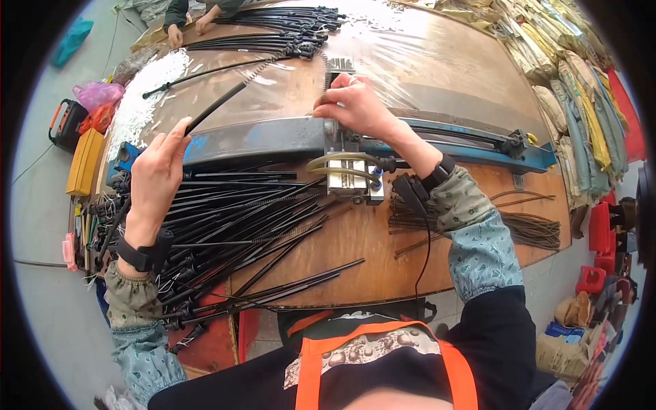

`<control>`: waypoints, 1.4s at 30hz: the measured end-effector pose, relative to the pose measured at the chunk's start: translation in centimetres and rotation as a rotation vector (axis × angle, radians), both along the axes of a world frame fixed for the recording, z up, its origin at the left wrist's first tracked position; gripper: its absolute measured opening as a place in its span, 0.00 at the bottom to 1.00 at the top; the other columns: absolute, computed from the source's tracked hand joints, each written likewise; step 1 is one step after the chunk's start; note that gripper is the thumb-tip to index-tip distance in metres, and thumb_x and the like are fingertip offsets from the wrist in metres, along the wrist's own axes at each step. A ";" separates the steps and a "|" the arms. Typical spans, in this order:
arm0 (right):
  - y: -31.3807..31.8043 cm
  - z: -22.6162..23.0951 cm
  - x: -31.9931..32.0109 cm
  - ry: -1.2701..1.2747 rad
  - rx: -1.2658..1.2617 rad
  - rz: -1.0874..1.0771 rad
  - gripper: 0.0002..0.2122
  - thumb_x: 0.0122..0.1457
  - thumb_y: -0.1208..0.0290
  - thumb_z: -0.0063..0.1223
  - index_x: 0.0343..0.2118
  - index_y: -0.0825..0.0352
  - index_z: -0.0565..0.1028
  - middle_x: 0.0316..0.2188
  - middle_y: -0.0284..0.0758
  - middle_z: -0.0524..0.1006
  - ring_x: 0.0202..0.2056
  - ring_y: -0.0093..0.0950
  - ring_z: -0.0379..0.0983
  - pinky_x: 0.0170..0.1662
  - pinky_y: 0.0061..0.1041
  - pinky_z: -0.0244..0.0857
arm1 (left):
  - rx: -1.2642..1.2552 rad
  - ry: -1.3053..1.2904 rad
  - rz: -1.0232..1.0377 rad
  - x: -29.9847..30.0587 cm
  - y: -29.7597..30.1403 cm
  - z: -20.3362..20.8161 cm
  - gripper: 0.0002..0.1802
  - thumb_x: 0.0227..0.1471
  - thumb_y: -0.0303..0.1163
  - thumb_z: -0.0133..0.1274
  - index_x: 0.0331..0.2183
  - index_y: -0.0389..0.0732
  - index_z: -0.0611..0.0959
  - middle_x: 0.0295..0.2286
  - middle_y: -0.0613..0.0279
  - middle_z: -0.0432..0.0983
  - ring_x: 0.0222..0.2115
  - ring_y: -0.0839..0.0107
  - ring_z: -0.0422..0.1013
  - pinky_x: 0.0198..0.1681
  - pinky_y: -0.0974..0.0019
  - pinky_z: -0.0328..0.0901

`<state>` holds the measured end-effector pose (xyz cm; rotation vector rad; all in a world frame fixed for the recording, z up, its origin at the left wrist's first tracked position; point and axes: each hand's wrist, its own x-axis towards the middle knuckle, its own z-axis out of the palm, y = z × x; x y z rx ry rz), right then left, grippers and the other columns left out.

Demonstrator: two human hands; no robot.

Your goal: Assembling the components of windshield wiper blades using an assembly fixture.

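My left hand (pixel 158 167) is closed round the lower end of a black tube (pixel 217 107), which slants up and to the right. Out of the tube's far end sticks a thin coil spring (pixel 263 67). Over the blue metal rail, my right hand (pixel 355 106) is closed in a pinch, with another thin coil spring (pixel 324 72) rising at its fingertips; the fingers partly hide its lower end. Just below that hand sits a metal block fixture (pixel 348 179) with clear hoses.
The blue rail (pixel 260 139) crosses the table. Many black rods (pixel 232 219) lie nearer on the left, brown thin rods (pixel 529 231) on the right. Beyond are white small parts (pixel 147 89), a black rod bundle (pixel 260 41) and another person's hands (pixel 191 29).
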<state>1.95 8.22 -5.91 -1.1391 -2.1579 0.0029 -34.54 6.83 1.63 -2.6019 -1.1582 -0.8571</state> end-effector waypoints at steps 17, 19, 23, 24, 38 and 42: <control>-12.6 -1.4 17.5 -0.269 0.191 -0.541 0.02 0.59 0.72 0.54 0.31 0.62 0.77 0.29 0.31 0.79 0.39 0.32 0.73 0.55 0.33 0.53 | -0.005 0.081 -0.345 13.5 4.8 -7.6 0.07 0.53 0.31 0.54 0.37 0.47 0.79 0.25 0.59 0.73 0.28 0.57 0.74 0.28 0.58 0.70; -12.7 -2.1 18.5 -0.278 0.164 -0.553 0.02 0.59 0.71 0.55 0.31 0.62 0.76 0.30 0.31 0.78 0.39 0.31 0.73 0.54 0.33 0.55 | 0.012 0.125 -0.307 13.7 4.8 -7.9 0.05 0.54 0.32 0.54 0.35 0.45 0.79 0.25 0.59 0.73 0.28 0.57 0.74 0.28 0.58 0.70; -12.0 -2.8 18.4 -0.201 0.193 -0.540 0.04 0.60 0.71 0.54 0.31 0.66 0.75 0.28 0.35 0.76 0.36 0.35 0.71 0.47 0.33 0.60 | -0.042 0.051 -0.312 14.1 4.7 -7.8 0.05 0.55 0.34 0.54 0.31 0.43 0.78 0.25 0.57 0.73 0.29 0.55 0.74 0.31 0.57 0.69; -11.9 -2.9 18.2 -0.168 0.210 -0.526 0.05 0.61 0.72 0.54 0.32 0.67 0.75 0.28 0.37 0.75 0.35 0.36 0.70 0.44 0.33 0.62 | -0.073 0.038 -0.310 14.0 4.7 -7.7 0.06 0.55 0.34 0.54 0.31 0.42 0.79 0.25 0.57 0.73 0.29 0.55 0.74 0.31 0.57 0.69; -11.9 -3.4 17.6 -0.121 0.173 -0.523 0.04 0.59 0.74 0.56 0.32 0.68 0.76 0.27 0.38 0.75 0.34 0.37 0.70 0.42 0.34 0.63 | -0.205 -0.222 -0.349 16.1 4.3 -9.3 0.09 0.51 0.37 0.59 0.29 0.41 0.83 0.26 0.56 0.73 0.30 0.53 0.73 0.32 0.57 0.68; -12.5 -3.1 16.7 -0.179 0.169 -0.574 0.06 0.58 0.76 0.56 0.38 0.66 0.78 0.36 0.39 0.78 0.43 0.38 0.72 0.51 0.35 0.61 | -0.210 -0.227 -0.382 16.2 4.5 -9.4 0.09 0.51 0.37 0.60 0.29 0.41 0.82 0.26 0.56 0.73 0.30 0.53 0.73 0.32 0.56 0.68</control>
